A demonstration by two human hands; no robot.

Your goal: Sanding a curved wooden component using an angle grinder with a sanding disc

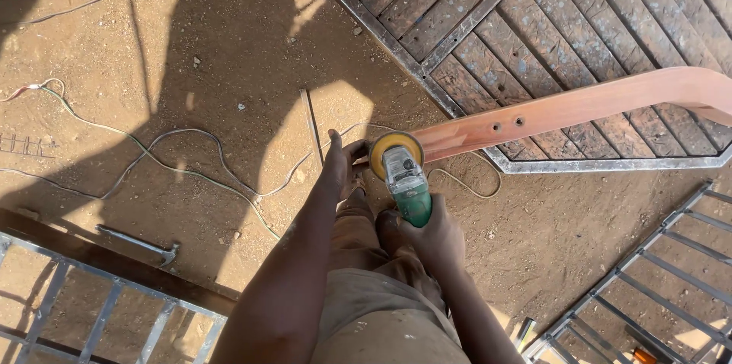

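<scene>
Right hand (427,230) closed around the green body of an angle grinder (404,181), yellow sanding disc (396,152) pointing away from the body and touching the near end of a long reddish wooden piece (579,109). Left hand (341,162) just beside the disc, on its left, fingers curled over the very tip of the wood, seemingly bracing it; exact grip hard to make out, thumb side only in view.

Wooden piece directly ahead of both hands, long axis running from the disc up and to the right, curving near the right edge of the view and cut off there. Two small dark holes (508,124) partway along it. Both hands about equally near the worked end, left hand on the wood itself, right hand one tool-length back.

Far stretch of the wood resting over a low metal-framed slatted bench (488,25), dark planks set diagonally. Sandy ground (229,44) beneath, crossed by thin cables (191,135). Metal grille (84,303) at lower left, another metal grille frame (648,280) at lower right, both partly outside the view.

Contact point between disc and wood hidden behind the disc. Grinder's cord and switch not visible. Strong shadow over the left half of the ground, obscuring small details there.
</scene>
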